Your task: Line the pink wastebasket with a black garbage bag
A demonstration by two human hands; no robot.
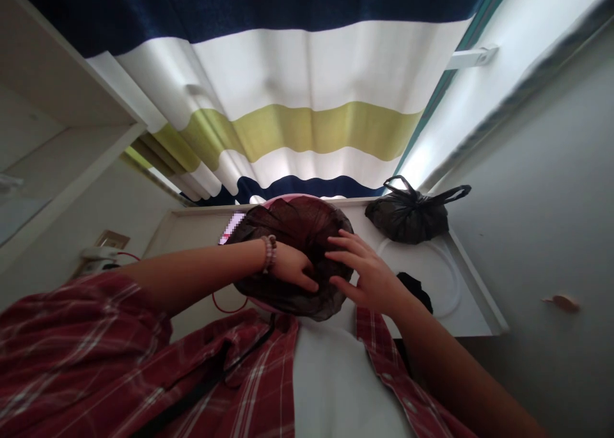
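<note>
A thin black plastic bag (pixel 307 224) lines a pink bin (pixel 292 198), its edge folded out over the rim. My left hand (pixel 290 265), with a beaded bracelet at the wrist, reaches down into the bag's mouth. Its thumb is stretched out, while the other fingertips are partly lost in the dark bag. At the right side of the rim, my right hand (pixel 367 268) is open with fingers spread, against or just over the bag's edge. No object shows in either hand.
A knotted black bag (pixel 407 214) sits at the right on the white tabletop (pixel 472 313). Near it lie a white ring (pixel 455 278) and a small black item (pixel 415 291). A striped curtain (pixel 316 128) hangs behind. Left are a wall socket (pixel 111 240) and a red cable (pixel 229 311).
</note>
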